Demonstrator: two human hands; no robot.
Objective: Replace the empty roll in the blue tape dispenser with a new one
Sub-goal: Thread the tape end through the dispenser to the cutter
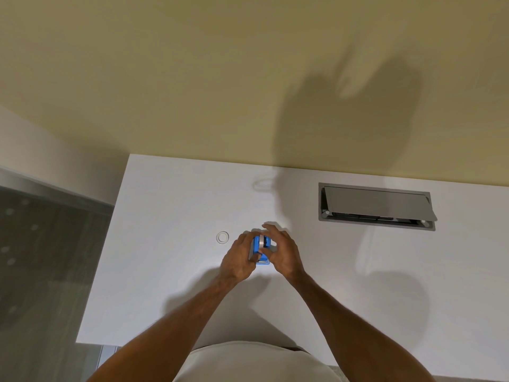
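Note:
A small blue tape dispenser (261, 250) is held between both hands above the white desk (165, 271). My left hand (239, 257) wraps its left side, fingers closed around it. My right hand (281, 250) grips its right side, with the upper fingers spread over the top. A grey curved part shows at the dispenser's top, between the thumbs. A small clear ring, a tape core or roll (222, 237), lies flat on the desk just left of my left hand. Much of the dispenser is hidden by the fingers.
A grey cable hatch (376, 206) with its lid tilted open is set into the desk at the back right. A beige wall (220, 78) rises behind the desk. The desk's left edge drops to a dark floor (41, 257).

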